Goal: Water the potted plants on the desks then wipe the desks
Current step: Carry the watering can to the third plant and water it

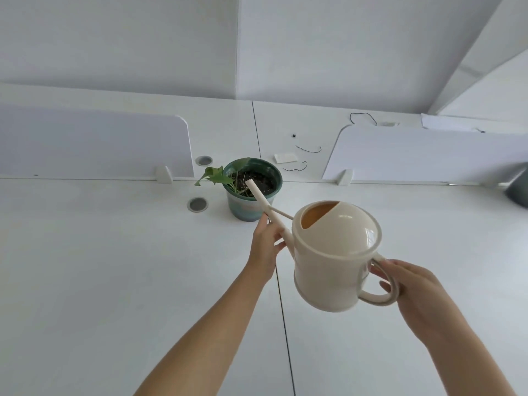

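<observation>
Left divider panel (94, 144) upright at back edge of white desk (114, 267). Round grommet (197, 204) just left of pot. Green pot (248, 207) with small leafy plant (213, 175) stands on desk by seam, between dividers. Spout (258, 194) tip over pot soil in view. My left hand (265, 247) pinches spout low down, near can body. Cream watering can (334, 264) off desk, tilted toward pot. My right hand (414, 290) curled round handle (383, 298). Right divider panel (423, 155) behind; thin black cords (308, 150) on far desk.
</observation>
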{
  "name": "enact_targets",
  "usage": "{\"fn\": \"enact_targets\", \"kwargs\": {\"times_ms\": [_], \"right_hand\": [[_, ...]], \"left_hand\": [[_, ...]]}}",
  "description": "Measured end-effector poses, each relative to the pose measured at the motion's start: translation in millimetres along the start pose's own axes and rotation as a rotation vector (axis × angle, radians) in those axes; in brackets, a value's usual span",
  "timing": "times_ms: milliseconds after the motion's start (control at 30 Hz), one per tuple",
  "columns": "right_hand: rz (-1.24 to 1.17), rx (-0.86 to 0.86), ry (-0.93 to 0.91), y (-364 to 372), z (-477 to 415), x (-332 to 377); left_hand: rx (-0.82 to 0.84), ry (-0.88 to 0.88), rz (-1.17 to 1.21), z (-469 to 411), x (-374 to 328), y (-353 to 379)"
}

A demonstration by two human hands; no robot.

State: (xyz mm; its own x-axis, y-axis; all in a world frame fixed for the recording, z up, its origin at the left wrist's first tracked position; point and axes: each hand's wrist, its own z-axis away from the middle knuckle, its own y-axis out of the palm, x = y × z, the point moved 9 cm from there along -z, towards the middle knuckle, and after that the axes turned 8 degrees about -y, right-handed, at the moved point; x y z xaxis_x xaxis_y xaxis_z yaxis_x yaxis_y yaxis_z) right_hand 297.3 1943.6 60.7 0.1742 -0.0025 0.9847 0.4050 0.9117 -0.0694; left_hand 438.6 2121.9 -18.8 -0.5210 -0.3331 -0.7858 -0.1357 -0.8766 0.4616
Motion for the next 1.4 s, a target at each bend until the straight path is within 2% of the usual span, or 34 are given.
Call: {"fn": "enact_targets", "kwargs": {"times_ms": [300, 500, 1000, 1400], "right_hand": [[0.119, -0.017, -0.034, 10, 4, 15], [0.128, -0.077, -0.042, 9, -4, 23], [0.185, -0.078, -0.057, 21, -15, 34], [0.228, -0.141, -0.027, 13, -21, 41]], "left_hand": [[0.039, -0.054, 0.015, -12, 8, 1], [0.051, -0.063, 0.051, -18, 9, 5], [0.012, -0.038, 0.038, -19, -3, 6], [0.078, -0.060, 0.051, -27, 0, 28]]}}
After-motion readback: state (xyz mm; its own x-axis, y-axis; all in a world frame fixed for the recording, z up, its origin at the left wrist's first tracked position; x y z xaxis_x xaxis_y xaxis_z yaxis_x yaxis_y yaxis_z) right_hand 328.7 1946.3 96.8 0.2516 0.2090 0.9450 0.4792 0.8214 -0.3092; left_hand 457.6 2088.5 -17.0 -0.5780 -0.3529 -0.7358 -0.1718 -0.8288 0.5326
